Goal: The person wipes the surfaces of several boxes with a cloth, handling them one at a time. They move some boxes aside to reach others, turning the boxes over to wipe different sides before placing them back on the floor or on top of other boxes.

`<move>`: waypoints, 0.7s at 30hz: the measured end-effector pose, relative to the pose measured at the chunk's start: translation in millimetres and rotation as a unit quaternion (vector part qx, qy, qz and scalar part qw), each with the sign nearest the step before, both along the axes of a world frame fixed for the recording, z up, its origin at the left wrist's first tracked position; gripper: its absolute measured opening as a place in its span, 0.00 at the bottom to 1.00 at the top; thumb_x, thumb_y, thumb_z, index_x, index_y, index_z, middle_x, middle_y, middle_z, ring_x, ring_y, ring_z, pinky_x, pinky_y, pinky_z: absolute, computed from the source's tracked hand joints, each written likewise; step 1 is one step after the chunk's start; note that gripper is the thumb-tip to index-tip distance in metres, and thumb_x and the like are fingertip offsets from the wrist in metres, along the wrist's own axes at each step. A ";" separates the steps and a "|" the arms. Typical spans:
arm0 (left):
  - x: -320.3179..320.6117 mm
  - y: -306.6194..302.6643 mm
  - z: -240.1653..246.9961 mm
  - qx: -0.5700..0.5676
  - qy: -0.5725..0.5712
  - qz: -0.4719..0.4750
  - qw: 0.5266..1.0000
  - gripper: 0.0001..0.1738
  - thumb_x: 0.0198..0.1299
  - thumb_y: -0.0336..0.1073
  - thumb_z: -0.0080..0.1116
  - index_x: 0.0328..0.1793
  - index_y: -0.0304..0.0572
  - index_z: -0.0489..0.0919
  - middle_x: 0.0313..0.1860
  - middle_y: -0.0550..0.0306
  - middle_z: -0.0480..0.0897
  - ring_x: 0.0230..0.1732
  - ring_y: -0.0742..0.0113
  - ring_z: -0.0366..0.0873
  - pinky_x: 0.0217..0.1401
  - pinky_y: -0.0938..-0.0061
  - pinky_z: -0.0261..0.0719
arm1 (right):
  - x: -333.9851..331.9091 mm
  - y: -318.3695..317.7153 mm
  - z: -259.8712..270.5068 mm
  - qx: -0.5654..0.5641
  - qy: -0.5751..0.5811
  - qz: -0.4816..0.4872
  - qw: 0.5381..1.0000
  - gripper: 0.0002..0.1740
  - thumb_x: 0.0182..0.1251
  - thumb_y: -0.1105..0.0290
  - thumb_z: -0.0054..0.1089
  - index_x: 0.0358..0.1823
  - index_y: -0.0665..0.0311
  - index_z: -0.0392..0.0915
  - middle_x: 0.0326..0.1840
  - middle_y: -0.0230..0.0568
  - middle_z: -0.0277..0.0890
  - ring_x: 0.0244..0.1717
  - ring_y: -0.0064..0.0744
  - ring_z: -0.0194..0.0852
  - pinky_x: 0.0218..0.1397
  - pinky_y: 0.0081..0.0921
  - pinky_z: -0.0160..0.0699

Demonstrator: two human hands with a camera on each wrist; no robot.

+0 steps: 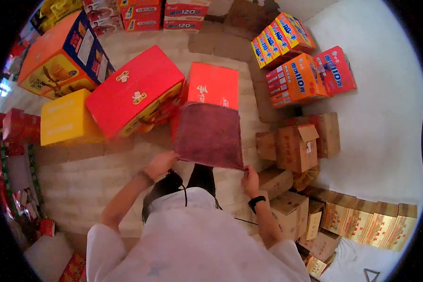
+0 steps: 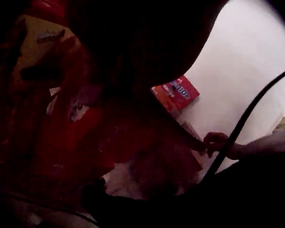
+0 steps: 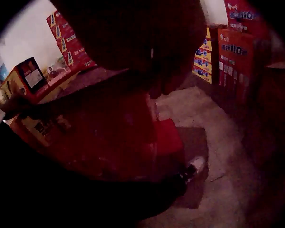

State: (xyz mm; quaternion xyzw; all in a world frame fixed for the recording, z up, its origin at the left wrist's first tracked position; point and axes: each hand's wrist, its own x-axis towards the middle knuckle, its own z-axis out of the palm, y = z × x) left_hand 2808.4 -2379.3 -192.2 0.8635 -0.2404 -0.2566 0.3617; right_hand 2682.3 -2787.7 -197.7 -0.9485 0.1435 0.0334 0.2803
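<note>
Stretched between the two hands is a maroon cloth, roughly square, its far edge overlapping a red box in the head view. The left hand grips its near left corner. At the near right corner, the right hand pinches the fabric with curled fingers. Both wrist views are very dark. In the left wrist view the right hand shows at the cloth's edge, while the right wrist view has the left hand at far left.
Left of the cloth stand a large red carton, a yellow box and an orange-and-blue carton. Orange and red boxes stand by the right wall, with brown cartons nearer. Gold boxes line the lower right.
</note>
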 end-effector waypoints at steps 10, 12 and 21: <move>73.5 -12.7 22.0 -0.037 -0.085 0.091 0.991 0.12 0.66 0.37 0.53 0.49 0.40 0.81 0.45 0.44 0.83 0.47 0.44 0.80 0.48 0.57 0.78 | 80.2 -57.8 9.0 0.095 -0.032 0.038 0.994 0.08 0.66 0.79 0.52 0.44 0.66 0.78 0.30 0.43 0.78 0.26 0.32 0.74 0.33 0.28 0.73; 95.0 -19.9 24.1 -0.058 -0.115 0.116 0.985 0.11 0.64 0.35 0.53 0.47 0.41 0.81 0.43 0.45 0.83 0.46 0.44 0.80 0.47 0.57 0.77 | 110.2 -66.2 14.6 0.163 0.010 -0.003 0.987 0.06 0.69 0.78 0.52 0.42 0.67 0.78 0.30 0.38 0.78 0.27 0.27 0.73 0.34 0.25 0.73; 170.5 -41.3 -32.3 -0.028 -0.193 0.080 0.978 0.10 0.69 0.34 0.49 0.48 0.36 0.77 0.41 0.39 0.82 0.44 0.38 0.78 0.47 0.55 0.75 | 221.0 -81.8 -3.1 0.169 -0.022 0.008 0.985 0.07 0.69 0.77 0.53 0.44 0.66 0.80 0.33 0.36 0.80 0.31 0.22 0.73 0.35 0.23 0.73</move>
